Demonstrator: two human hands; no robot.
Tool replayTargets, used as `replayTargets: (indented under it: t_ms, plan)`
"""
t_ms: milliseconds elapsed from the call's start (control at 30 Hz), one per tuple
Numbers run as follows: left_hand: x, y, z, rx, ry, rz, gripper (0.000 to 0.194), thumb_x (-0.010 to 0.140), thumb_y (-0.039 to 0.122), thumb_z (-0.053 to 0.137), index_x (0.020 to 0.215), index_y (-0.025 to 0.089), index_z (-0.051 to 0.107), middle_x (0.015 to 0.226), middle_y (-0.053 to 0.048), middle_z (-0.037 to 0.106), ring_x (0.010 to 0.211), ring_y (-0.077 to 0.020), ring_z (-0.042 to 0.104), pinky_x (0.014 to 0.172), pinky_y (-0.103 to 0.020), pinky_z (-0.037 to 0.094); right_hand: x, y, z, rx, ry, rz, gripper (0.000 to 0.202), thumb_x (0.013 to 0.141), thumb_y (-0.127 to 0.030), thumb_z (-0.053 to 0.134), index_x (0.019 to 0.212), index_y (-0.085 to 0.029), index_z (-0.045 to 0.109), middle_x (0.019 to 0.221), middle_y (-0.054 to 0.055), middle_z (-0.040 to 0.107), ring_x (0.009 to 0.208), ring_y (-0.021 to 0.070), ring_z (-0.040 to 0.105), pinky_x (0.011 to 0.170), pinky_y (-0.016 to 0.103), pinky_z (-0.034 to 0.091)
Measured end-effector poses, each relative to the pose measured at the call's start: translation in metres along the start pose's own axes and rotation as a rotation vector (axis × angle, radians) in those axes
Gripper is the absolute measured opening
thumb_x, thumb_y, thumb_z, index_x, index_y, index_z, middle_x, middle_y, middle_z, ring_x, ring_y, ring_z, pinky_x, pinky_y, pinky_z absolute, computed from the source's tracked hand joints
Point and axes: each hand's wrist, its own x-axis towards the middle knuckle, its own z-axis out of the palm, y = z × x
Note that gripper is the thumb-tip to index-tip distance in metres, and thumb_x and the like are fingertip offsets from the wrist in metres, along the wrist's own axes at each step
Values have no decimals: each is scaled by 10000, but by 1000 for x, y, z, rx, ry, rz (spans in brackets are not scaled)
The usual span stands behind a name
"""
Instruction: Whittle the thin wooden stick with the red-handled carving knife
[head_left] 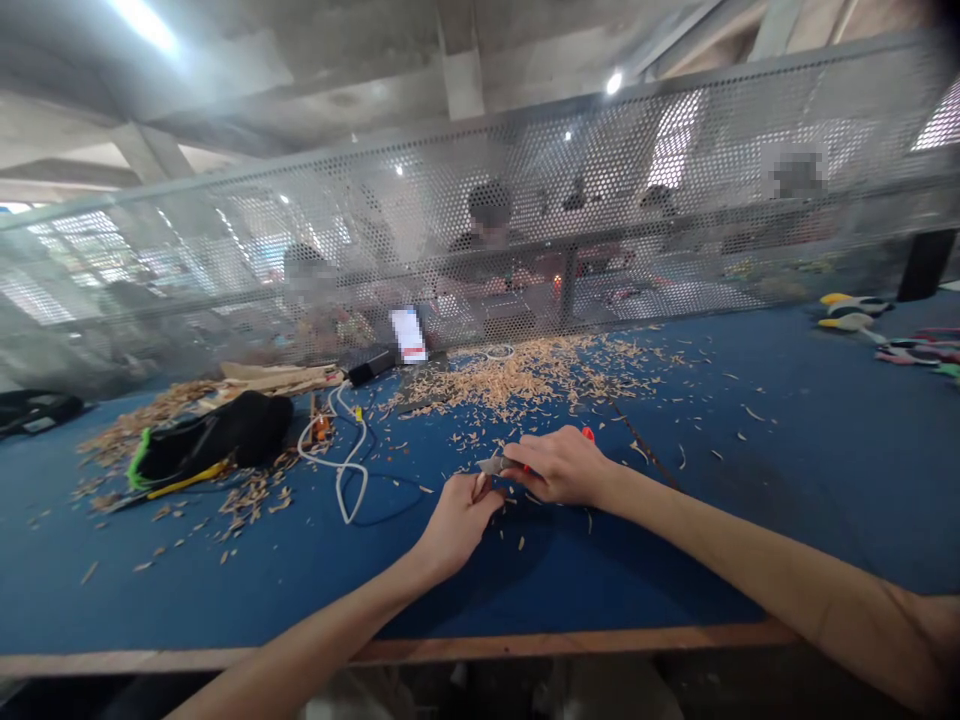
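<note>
Over the blue table [300, 590], my left hand [459, 520] is closed round a small pale wooden piece [481, 486], mostly hidden by the fingers. My right hand [559, 467] grips a red-handled knife [495, 465]; its grey blade points left and lies close above the wooden piece. Whether blade and wood touch, I cannot tell. The two hands are nearly together. Beyond them spreads a heap of thin wood shavings [510, 380], with loose curls scattered around both hands.
Left lie a black cloth item [217, 435], a yellow-handled tool [187, 481] and a white cable [352, 465]. A lit phone [409, 335] stands before a perforated metal screen [420, 230], with people behind it. Gloves [855, 312] lie at the far right.
</note>
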Motion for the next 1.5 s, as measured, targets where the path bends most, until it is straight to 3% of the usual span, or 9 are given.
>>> replayTargets:
  t_ms: [133, 233, 367, 500, 633, 800, 1000, 1167, 1500]
  plan:
    - [-3, -1, 1, -36, -16, -54, 335, 815, 345, 555, 610, 238, 313, 502, 96, 248, 491, -88, 247, 500, -252, 203, 6, 21, 0, 22, 33, 39, 475, 1053, -520, 343, 1023, -216, 707, 755, 56, 701, 568, 137, 533, 532, 288, 182]
    - [-9, 2, 0, 2, -16, -88, 407, 822, 373, 574, 585, 243, 270, 505, 96, 211, 489, -88, 237, 507, -259, 194, 7, 67, -9, 62, 205, 435, 485, 1038, -497, 312, 1040, -211, 703, 664, 62, 680, 530, 160, 525, 542, 277, 262]
    - [-16, 15, -4, 165, 49, 39, 408, 907, 388, 500, 599, 238, 280, 546, 72, 262, 527, -107, 277, 552, -283, 205, -18, 145, -24, -63, 437, 905, 485, 1013, -514, 317, 1003, -192, 680, 783, 123, 716, 640, 227, 605, 605, 307, 329]
    - [-17, 25, -4, 347, 42, 113, 328, 965, 326, 401, 653, 237, 353, 555, 48, 384, 542, -138, 357, 588, -309, 207, -42, 171, -19, -90, 252, 1001, 467, 987, -542, 355, 998, -202, 675, 768, 113, 702, 648, 233, 597, 608, 304, 320]
    - [-16, 23, -3, 411, 50, 81, 344, 967, 307, 389, 632, 232, 360, 567, 28, 438, 565, -151, 410, 607, -306, 230, -26, 148, -12, 64, 268, 899, 509, 957, -623, 371, 859, -210, 653, 713, 76, 654, 633, 205, 554, 606, 303, 336]
    - [-14, 17, -4, 423, 32, 58, 352, 965, 315, 385, 625, 224, 395, 572, 20, 469, 570, -146, 417, 602, -302, 231, 8, 78, -21, 678, 208, 653, 570, 862, -753, 513, 777, -202, 631, 512, -42, 429, 493, 129, 388, 508, 280, 289]
    - [-12, 16, -3, 335, 17, 46, 312, 956, 330, 392, 693, 215, 514, 604, 8, 521, 575, -147, 435, 596, -294, 243, 15, -4, -35, 1036, -101, 336, 366, 868, -519, 661, 921, -166, 738, 568, -61, 444, 529, 87, 323, 506, 251, 258]
    - [-11, 15, -3, 299, 31, 57, 310, 931, 313, 420, 640, 217, 470, 598, 8, 511, 582, -147, 428, 596, -297, 240, 12, -10, -26, 1038, 16, 395, 369, 848, -531, 691, 805, -166, 714, 558, -62, 419, 529, 86, 287, 489, 256, 235]
    - [-13, 11, -3, 187, -10, 75, 368, 938, 417, 439, 629, 221, 403, 573, 51, 408, 570, -122, 344, 568, -284, 231, 11, 1, -21, 1037, 43, 422, 405, 795, -574, 733, 745, -176, 676, 555, -62, 443, 527, 84, 333, 492, 256, 262]
